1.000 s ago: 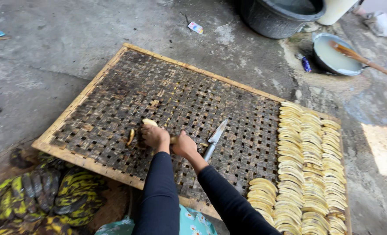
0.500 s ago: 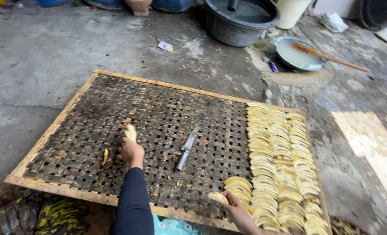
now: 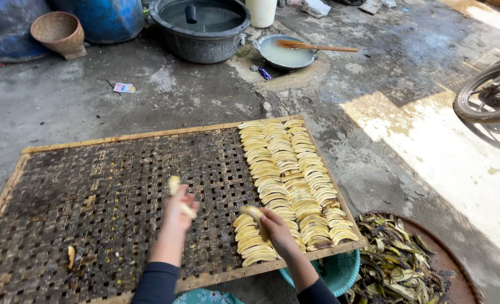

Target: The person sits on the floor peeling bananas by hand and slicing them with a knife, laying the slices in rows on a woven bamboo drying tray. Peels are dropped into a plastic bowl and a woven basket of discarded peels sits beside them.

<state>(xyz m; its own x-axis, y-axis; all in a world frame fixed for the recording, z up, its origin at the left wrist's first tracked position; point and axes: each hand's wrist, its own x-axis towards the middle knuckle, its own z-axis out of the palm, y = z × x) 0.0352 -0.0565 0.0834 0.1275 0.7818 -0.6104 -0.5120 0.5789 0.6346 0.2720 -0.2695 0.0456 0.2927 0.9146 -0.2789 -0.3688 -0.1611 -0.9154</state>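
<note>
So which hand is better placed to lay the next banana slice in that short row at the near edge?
Probably the right hand: it holds a slice just over the short row. The left hand holds banana pieces farther left above bare tray.

A small flat packet (image 3: 124,87) lies on the concrete floor (image 3: 205,107) left of the grey basin, rectangular, white with pink and blue print; a smaller blue wrapper (image 3: 265,73) lies crumpled on the floor just beside the metal bowl; a crumpled white bag (image 3: 316,7) rests at the top edge; no signs or screens show
</note>
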